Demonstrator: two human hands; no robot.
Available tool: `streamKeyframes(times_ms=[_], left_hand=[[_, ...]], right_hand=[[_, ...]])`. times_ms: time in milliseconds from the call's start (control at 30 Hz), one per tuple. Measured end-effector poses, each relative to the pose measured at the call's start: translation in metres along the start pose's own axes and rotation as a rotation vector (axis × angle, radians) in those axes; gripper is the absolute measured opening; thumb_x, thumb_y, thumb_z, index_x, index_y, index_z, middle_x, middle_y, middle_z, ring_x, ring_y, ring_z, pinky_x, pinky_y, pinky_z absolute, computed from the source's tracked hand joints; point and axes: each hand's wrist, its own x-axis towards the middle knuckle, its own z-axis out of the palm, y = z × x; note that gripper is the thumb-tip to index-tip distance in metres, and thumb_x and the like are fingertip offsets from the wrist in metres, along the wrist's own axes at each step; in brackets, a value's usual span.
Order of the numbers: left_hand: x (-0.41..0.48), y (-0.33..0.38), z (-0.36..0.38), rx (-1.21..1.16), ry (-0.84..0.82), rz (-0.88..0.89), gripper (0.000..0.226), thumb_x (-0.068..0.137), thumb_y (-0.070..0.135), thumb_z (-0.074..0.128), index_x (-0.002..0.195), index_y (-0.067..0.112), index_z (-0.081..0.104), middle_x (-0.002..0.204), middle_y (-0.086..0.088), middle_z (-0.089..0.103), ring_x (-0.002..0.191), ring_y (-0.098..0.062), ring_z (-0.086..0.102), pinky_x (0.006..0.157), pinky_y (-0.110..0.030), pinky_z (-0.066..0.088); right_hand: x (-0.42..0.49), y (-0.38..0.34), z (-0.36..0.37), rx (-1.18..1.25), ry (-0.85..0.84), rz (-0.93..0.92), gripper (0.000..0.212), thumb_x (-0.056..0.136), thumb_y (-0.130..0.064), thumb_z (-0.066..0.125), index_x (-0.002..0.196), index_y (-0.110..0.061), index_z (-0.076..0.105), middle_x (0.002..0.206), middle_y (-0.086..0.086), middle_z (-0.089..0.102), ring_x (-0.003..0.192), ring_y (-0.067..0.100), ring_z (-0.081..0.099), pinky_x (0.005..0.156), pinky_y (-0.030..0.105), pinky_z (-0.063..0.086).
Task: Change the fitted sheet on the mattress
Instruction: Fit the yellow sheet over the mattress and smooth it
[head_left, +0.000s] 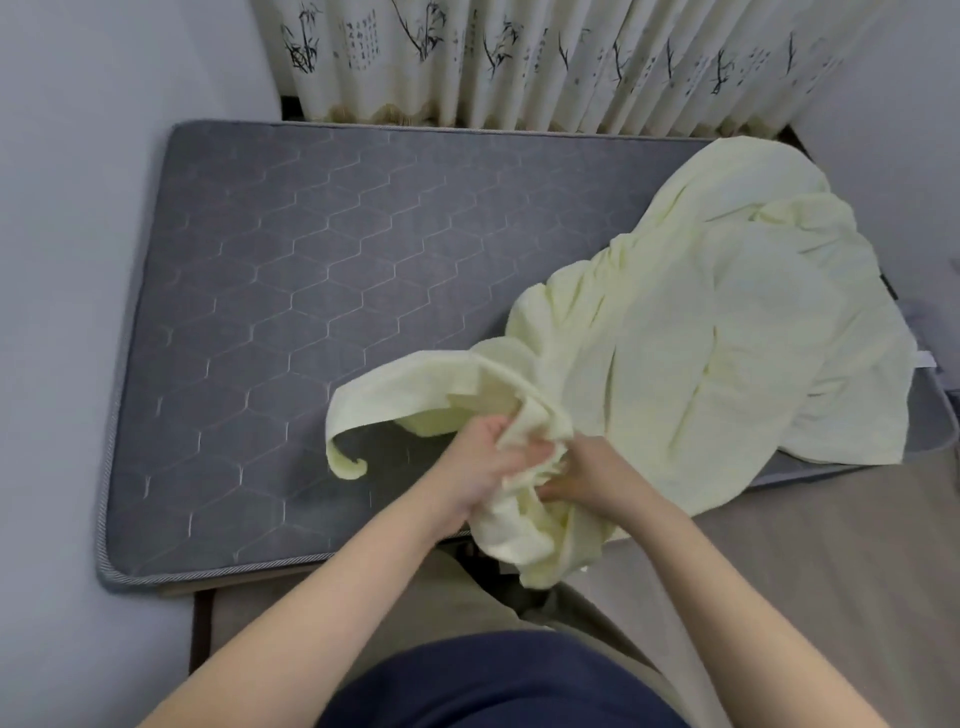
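Observation:
A pale yellow fitted sheet (691, 322) lies crumpled over the right half of a grey quilted mattress (291, 291) with a hexagon pattern. The mattress's left half is bare. Near the front edge my left hand (483, 465) grips a bunched part of the sheet, and my right hand (592, 475) grips the same bunch just beside it. A loose flap of the sheet curls out to the left of my hands. Some of the fabric hangs down over the mattress's front edge.
A white curtain (519, 57) printed with bamboo hangs behind the mattress. Pale walls (78, 208) stand at the left and far right. A beige floor (831, 545) lies in front at the right. A dark bed frame (200, 623) shows under the mattress's front left corner.

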Motion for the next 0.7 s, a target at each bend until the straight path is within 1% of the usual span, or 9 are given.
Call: streamKeyframes(times_ms=[33, 100, 233, 367, 433, 567, 600, 633, 700], left_hand=[[-0.006, -0.003, 0.004, -0.006, -0.048, -0.019, 0.026, 0.079, 0.018, 0.075, 0.104, 0.012, 0.074, 0.099, -0.010, 0.072, 0.091, -0.023, 0.068, 0.079, -0.031, 0.054], [-0.016, -0.011, 0.001, -0.162, -0.010, -0.060, 0.031, 0.075, 0.021, 0.072, 0.103, 0.008, 0.075, 0.103, -0.014, 0.070, 0.094, -0.025, 0.067, 0.080, -0.030, 0.053], [-0.018, -0.033, -0.033, -0.633, 0.130, -0.206, 0.049, 0.086, 0.048, 0.064, 0.124, 0.017, 0.066, 0.126, -0.012, 0.064, 0.116, -0.029, 0.062, 0.098, -0.043, 0.048], [-0.007, -0.047, -0.062, -0.600, 0.108, -0.468, 0.062, 0.082, 0.057, 0.067, 0.125, 0.013, 0.065, 0.128, -0.015, 0.063, 0.119, -0.033, 0.059, 0.103, -0.047, 0.044], [-0.002, -0.049, -0.063, -0.334, 0.094, -0.596, 0.048, 0.081, 0.030, 0.075, 0.123, 0.007, 0.064, 0.117, -0.015, 0.069, 0.104, -0.029, 0.067, 0.090, -0.041, 0.053], [0.013, -0.027, -0.101, 0.137, 0.236, -0.490, 0.023, 0.086, 0.010, 0.067, 0.108, 0.005, 0.064, 0.094, -0.012, 0.074, 0.085, -0.026, 0.071, 0.075, -0.038, 0.058], [0.014, -0.011, -0.120, 0.129, 0.273, -0.450, 0.009, 0.092, 0.007, 0.059, 0.099, 0.005, 0.064, 0.080, -0.010, 0.074, 0.073, -0.022, 0.071, 0.066, -0.033, 0.059], [0.019, 0.007, -0.148, 0.088, 0.341, -0.415, 0.015, 0.097, 0.004, 0.048, 0.090, 0.005, 0.061, 0.065, -0.007, 0.071, 0.057, -0.018, 0.069, 0.053, -0.027, 0.057], [0.027, 0.059, -0.207, -0.028, 0.553, -0.336, 0.030, 0.099, 0.000, 0.033, 0.078, 0.007, 0.053, 0.047, -0.005, 0.063, 0.037, -0.015, 0.060, 0.034, -0.024, 0.047]], right_hand=[[0.003, -0.007, 0.007, -0.088, 0.000, 0.012, 0.016, 0.071, -0.048, 0.054, 0.082, -0.037, 0.058, 0.069, -0.017, 0.054, 0.068, 0.012, 0.054, 0.056, 0.022, 0.037], [0.006, -0.016, 0.014, -0.072, 0.077, 0.050, 0.022, 0.072, -0.043, 0.043, 0.056, -0.027, 0.045, 0.059, -0.009, 0.051, 0.058, 0.012, 0.048, 0.049, 0.026, 0.032], [0.005, -0.012, 0.019, -0.045, 0.049, -0.041, 0.014, 0.074, -0.030, 0.052, 0.068, -0.027, 0.065, 0.070, -0.007, 0.064, 0.071, 0.014, 0.059, 0.062, 0.033, 0.047], [-0.005, -0.012, 0.029, -0.110, -0.269, -0.121, 0.012, 0.074, -0.041, 0.065, 0.071, -0.029, 0.066, 0.070, -0.013, 0.064, 0.071, 0.003, 0.059, 0.066, 0.030, 0.046], [-0.005, -0.010, 0.034, -0.039, -0.362, -0.117, 0.009, 0.073, -0.041, 0.071, 0.082, -0.041, 0.067, 0.078, -0.024, 0.065, 0.074, -0.006, 0.057, 0.070, 0.024, 0.043], [0.000, -0.005, 0.023, 0.081, -0.313, 0.095, 0.081, 0.069, -0.041, 0.081, 0.139, -0.039, 0.040, 0.131, -0.013, 0.049, 0.113, 0.006, 0.050, 0.089, 0.022, 0.038], [0.004, -0.003, 0.018, 0.006, -0.302, 0.160, 0.082, 0.070, -0.041, 0.081, 0.141, -0.030, 0.041, 0.134, -0.007, 0.047, 0.120, 0.013, 0.048, 0.091, 0.025, 0.038], [0.007, -0.001, 0.011, -0.081, -0.317, 0.207, 0.073, 0.071, -0.043, 0.080, 0.133, -0.019, 0.051, 0.128, -0.003, 0.052, 0.118, 0.018, 0.051, 0.090, 0.028, 0.040], [0.010, -0.006, -0.001, -0.100, -0.357, 0.222, 0.046, 0.074, -0.049, 0.077, 0.097, -0.010, 0.065, 0.094, -0.002, 0.061, 0.089, 0.019, 0.057, 0.072, 0.030, 0.040]])
